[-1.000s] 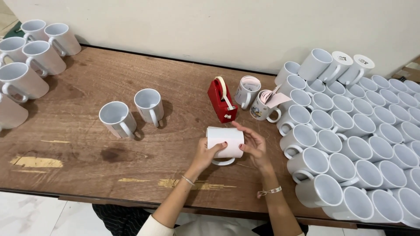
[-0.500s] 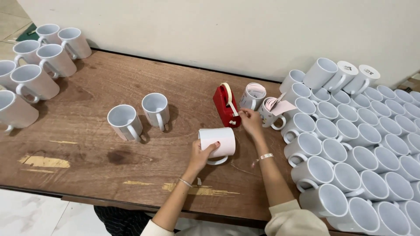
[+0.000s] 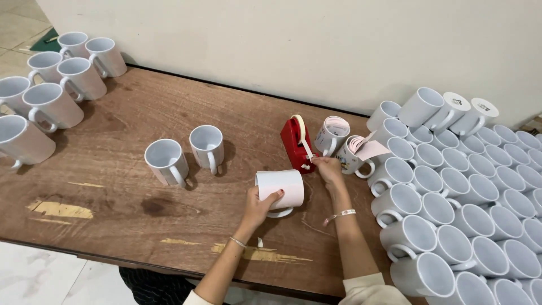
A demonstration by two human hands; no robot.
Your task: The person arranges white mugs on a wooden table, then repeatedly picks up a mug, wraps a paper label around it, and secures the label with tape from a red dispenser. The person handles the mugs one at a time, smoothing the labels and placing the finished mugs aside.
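– What does the left hand (image 3: 257,208) hold?
– A white mug (image 3: 280,190). It lies on its side on the brown table, wrapped in white paper, and its handle points down toward the person.
– And the right hand (image 3: 328,170)?
– It pinches the strip of pale tape (image 3: 306,149) coming from the red dispenser (image 3: 293,143), which stands upright just behind the mug.
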